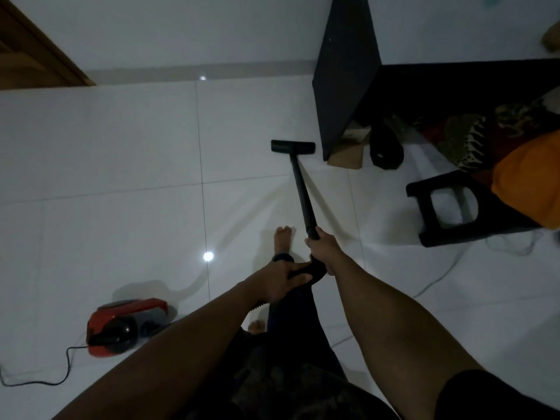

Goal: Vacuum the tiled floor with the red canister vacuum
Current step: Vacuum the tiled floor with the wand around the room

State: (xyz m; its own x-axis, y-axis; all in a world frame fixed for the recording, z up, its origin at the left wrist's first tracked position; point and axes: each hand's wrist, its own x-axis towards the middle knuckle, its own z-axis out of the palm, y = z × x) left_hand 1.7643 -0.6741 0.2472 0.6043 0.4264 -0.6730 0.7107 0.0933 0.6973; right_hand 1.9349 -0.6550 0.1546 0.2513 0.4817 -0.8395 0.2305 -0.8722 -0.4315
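Observation:
The red canister vacuum (121, 325) sits on the white tiled floor (106, 177) at the lower left. Its black wand (301, 189) slants up from my hands to the black floor head (292, 146), which lies flat on the tiles beside a black cabinet. My right hand (322, 248) grips the lower end of the wand. Just behind it, my left hand (285, 280) holds the curved black handle where the hose joins. The hose is mostly hidden behind my arm and legs.
A black cabinet (345, 74) stands right of the floor head, with a cardboard piece (348, 150) and a black bag (386, 147) at its foot. A black plastic stool (448, 204), orange cushion (530, 180) and patterned cloth are at right. A power cord (60, 371) trails left. My bare foot (283, 239) is forward.

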